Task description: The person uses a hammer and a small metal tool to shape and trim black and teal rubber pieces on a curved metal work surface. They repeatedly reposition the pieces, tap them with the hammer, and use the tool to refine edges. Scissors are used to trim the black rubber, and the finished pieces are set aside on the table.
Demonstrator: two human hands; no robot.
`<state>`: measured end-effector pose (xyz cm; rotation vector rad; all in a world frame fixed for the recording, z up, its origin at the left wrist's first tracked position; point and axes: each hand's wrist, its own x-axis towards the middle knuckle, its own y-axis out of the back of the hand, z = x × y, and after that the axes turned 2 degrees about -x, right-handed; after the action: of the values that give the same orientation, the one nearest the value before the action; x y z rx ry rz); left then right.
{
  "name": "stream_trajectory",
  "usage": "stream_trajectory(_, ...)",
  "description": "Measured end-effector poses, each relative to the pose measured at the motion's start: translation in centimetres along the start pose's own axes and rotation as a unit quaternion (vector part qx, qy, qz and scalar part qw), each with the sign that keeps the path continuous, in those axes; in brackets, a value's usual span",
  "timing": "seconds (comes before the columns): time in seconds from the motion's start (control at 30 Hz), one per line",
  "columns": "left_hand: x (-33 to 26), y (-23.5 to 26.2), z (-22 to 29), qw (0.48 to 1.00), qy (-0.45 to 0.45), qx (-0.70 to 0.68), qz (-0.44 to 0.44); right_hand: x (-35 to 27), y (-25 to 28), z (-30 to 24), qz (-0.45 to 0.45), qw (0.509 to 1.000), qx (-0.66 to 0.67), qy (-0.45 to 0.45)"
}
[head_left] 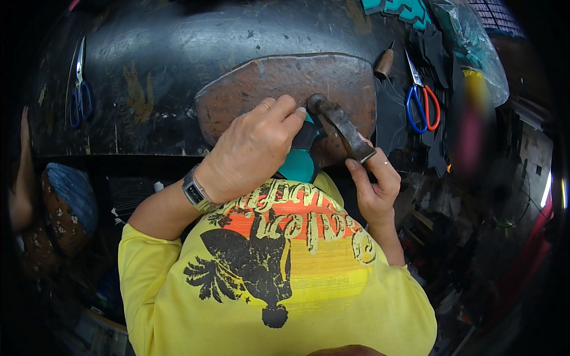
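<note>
My left hand point(254, 147), a watch on its wrist, pinches a teal and black flat piece point(298, 163) at its upper edge. The piece lies partly over the near edge of a worn brown slab point(237, 98) and hangs toward my shirt. A dark, worn metal hammer point(341, 123) is in my right hand point(377, 185), thumb and fingers closed around its flat end. The hammer's round face rests on or just over the slab, close to my left fingertips and the piece. I cannot make out its handle.
Blue-handled scissors point(81, 98) lie at the table's left. To the right are a wooden-handled awl point(385, 62), red-and-blue scissors point(420, 101), black cut pieces point(433, 56) and a clear plastic bag point(475, 53). Teal pieces point(401, 10) lie at the far edge. Another person's arm point(24, 178) shows at left.
</note>
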<state>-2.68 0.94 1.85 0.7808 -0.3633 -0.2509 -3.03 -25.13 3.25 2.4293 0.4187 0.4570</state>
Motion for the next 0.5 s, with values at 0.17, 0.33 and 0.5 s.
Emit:
stream_trajectory(0.17, 0.02, -0.1, -0.08, 1.0, 0.022, -0.015, 0.001, -0.1, -0.32, -0.12, 0.037, 0.999, 0.026, -0.007)
stream_trajectory(0.33, 0.1, -0.26, -0.4, 1.0, 0.019, -0.023, 0.01, 0.04, -0.16, -0.14, -0.009, 0.999, 0.03, -0.03)
stream_trajectory(0.5, 0.04, -0.06, -0.29, 0.998, 0.03, -0.051, 0.015, -0.2, -0.1, -0.66, 0.043, 0.997, 0.071, 0.004)
